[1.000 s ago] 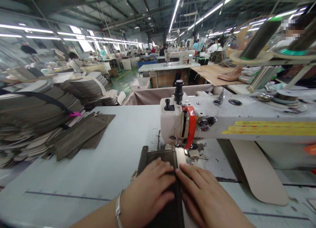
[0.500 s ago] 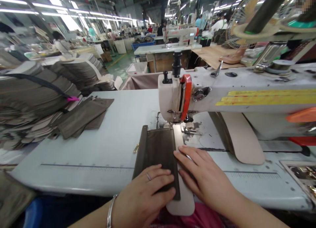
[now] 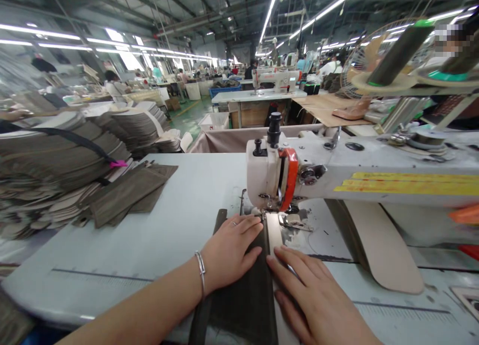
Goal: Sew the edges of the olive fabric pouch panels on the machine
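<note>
Under the head of a sewing machine [image 3: 256, 173] lies a dark brown zippered fabric piece [image 3: 243, 310] on top of a pale beige panel [image 3: 275, 230]. My left hand [image 3: 232, 250] rests flat on the brown fabric, fingers stretched toward the presser foot and needle area. It wears a ring and a silver bangle. My right hand [image 3: 310, 290] lies on the right edge of the work, fingers extended over the beige strip. A small silvery item shows between its fingers; I cannot make out what it is. The fabric's near end runs out of view.
Stacks of brown and beige panels [image 3: 63, 160] stand at the left, with loose brown pieces [image 3: 127, 195] on the table. A curved beige panel [image 3: 389, 255] hangs under the machine arm. Thread cones [image 3: 402, 53] rise at the right. Other people and machines are farther back.
My left hand has slid forward along the fabric, close to the presser foot. My right hand stays at the right edge. The view has tilted up, so everything sits lower in it.
</note>
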`<state>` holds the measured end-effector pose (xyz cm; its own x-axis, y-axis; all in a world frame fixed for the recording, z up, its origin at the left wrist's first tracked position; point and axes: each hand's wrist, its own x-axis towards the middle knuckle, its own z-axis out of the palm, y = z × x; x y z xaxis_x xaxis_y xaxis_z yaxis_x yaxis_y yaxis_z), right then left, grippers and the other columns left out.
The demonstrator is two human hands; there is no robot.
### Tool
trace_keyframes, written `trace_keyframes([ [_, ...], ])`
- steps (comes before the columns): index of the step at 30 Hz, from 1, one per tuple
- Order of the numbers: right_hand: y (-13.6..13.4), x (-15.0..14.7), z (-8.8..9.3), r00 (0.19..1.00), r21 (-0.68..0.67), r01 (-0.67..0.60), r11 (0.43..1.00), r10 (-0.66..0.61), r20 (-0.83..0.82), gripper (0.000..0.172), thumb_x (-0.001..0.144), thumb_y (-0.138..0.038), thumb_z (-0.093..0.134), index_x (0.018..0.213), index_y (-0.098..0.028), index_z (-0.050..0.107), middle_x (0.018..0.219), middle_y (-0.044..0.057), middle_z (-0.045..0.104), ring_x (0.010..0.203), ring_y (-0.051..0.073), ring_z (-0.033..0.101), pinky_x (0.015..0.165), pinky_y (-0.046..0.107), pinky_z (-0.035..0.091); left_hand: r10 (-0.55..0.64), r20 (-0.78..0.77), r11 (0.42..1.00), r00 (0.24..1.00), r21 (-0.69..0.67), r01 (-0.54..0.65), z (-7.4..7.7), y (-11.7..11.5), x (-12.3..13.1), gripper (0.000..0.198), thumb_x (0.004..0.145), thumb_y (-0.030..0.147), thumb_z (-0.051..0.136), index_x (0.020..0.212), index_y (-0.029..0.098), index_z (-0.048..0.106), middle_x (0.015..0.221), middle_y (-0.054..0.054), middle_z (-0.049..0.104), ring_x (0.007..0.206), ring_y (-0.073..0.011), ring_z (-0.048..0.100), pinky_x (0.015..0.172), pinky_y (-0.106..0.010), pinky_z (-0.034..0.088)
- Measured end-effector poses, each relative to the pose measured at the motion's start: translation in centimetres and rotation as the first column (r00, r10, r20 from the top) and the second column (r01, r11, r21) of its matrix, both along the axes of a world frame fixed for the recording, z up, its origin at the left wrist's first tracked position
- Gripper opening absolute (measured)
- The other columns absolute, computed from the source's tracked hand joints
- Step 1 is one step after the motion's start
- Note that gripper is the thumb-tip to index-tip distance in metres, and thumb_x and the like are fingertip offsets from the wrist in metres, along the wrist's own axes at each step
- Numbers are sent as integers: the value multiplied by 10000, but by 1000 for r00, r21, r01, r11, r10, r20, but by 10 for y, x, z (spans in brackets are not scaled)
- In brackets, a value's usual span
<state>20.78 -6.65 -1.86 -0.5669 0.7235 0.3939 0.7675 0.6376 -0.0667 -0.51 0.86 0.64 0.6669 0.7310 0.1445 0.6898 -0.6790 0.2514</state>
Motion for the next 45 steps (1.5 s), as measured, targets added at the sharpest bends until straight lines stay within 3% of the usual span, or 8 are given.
trace_keyframes([
  [13,4,1,-4,999,77,-4,997,8,-52,394,876,-276,512,1255,-206,592,1248,70,602,1083,230,584,838,361,540,1,18,1000,1000,-10,0,4,-2,-3,424,911,225,527,1329,181,475,1415,-74,478,1339,-230,389,1152,-471,296],
  [17,8,1,-6,997,116,-5,993,14,-75,353,892,-293,503,1220,-229,617,1210,47,627,1053,210,603,829,330,543,-166,27,986,986,30,166,-1,-30,-16,488,881,391,613,1310,190,499,1393,-82,506,1321,-251,431,1151,-487,302],
  [20,8,2,-8,997,154,-27,988,38,-67,348,892,-272,495,1211,-220,623,1195,59,635,1041,208,612,816,319,545,-328,134,939,935,158,306,-14,-56,-25,265,926,322,580,1161,199,592,1170,-25,668,1178,-141,568,1162,-333,307],
  [23,8,3,-9,997,154,-25,988,37,-72,348,892,-261,491,1211,-225,624,1194,59,636,1036,206,616,811,318,548,-309,202,948,929,143,284,-25,-69,-27,212,973,237,496,1146,169,599,1056,-11,711,1106,-79,605,1130,-211,330],
  [28,8,4,-8,996,151,-20,988,32,-78,346,888,-259,493,1205,-224,627,1193,58,637,1038,208,618,800,317,555,-384,205,911,900,241,334,-35,-62,-21,186,978,261,484,993,247,669,1005,38,724,1046,-81,631,1079,-209,412],
  [33,10,5,-11,997,144,-19,989,29,-69,355,878,-255,507,1212,-221,623,1192,64,637,1026,208,623,796,319,555,-370,179,906,912,287,311,-27,-54,-13,194,982,190,462,996,188,656,1030,23,711,1070,-96,607,1085,-223,407],
  [40,9,4,-8,995,118,2,993,9,-98,359,876,-257,511,1218,-231,618,1213,47,628,1049,200,613,813,316,549,-242,56,897,969,394,201,-15,-53,-5,165,924,130,460,915,137,625,837,-56,657,749,-171,603,672,-276,551],
  [45,9,4,-6,995,122,3,992,9,-97,357,880,-251,502,1216,-235,619,1205,51,631,1049,201,614,811,316,546,-286,110,885,952,411,219,-20,-54,-2,210,919,82,427,818,147,599,754,-35,628,688,-147,570,646,-262,526],
])
